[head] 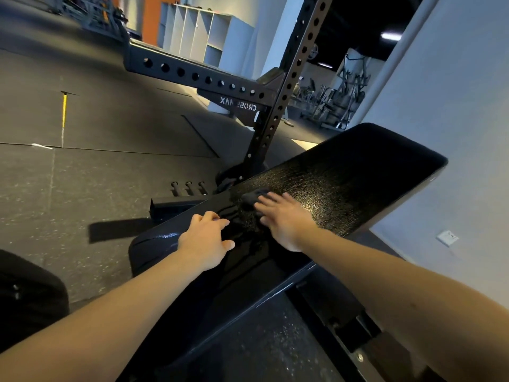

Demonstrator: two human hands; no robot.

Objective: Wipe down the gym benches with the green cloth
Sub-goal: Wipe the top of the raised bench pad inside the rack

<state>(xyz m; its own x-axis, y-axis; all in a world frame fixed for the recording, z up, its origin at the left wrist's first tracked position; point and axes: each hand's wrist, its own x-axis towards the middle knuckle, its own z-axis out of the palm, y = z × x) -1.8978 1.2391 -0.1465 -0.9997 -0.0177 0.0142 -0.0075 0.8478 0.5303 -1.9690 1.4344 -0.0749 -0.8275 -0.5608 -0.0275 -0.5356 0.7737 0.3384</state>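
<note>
Your right hand [286,219] lay palm down on the gym bench [358,172], fingers straight and slightly spread, pressing the cloth [252,198] against the pad. The cloth was a small bunched wad showing just past your fingertips, near the pad's left edge. It looked dark in this light, so its green could not be confirmed.

Your left hand [205,238] rested on the same pad, just beside the right and nearer to you. Its fingers were loosely bent with the tips touching the surface and the thumb stuck out to the right. It held nothing.

The bench was black and glossy. Its long axis ran from the lower left, close to you, up to the right, and its rounded far end pointed toward a white wall [454,106]. The far half showed a grainy, speckled sheen.

Left of the bench stood a black rack upright [286,86] pierced with holes, with a perforated crossbeam [192,74] reaching left from it. Three short pegs [188,187] sat at the rack's base. The floor [96,161] was dark speckled rubber with a yellow mark [64,110]. White cubby shelves [201,31] stood in the distance.
</note>
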